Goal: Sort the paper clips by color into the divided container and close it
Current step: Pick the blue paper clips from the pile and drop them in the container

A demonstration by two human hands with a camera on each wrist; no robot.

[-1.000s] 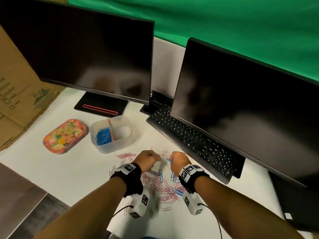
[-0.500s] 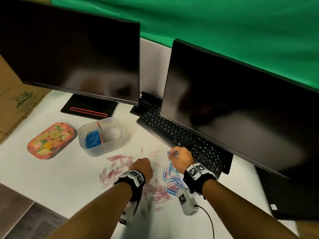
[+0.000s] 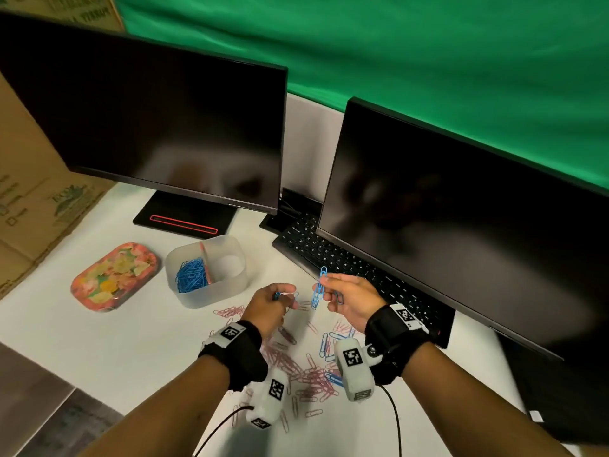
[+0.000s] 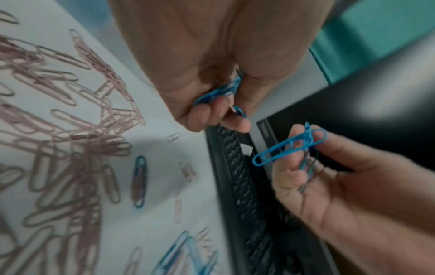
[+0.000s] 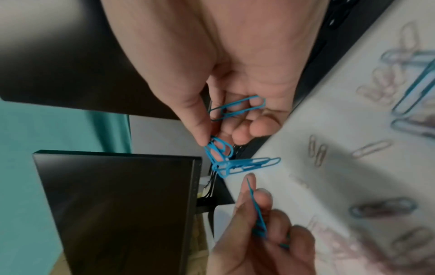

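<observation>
Blue clips are heaped in the container's left compartment. More thin blue clips are pinched by the left hand and right hand.

Between your hands and the open tub lies bare white desk, so you can pass there. The keyboard and the right monitor close off your right side; the left monitor overhangs behind the tub. The flowered lid sits just left of the tub. Loose clips cover the desk beneath your wrists.
</observation>
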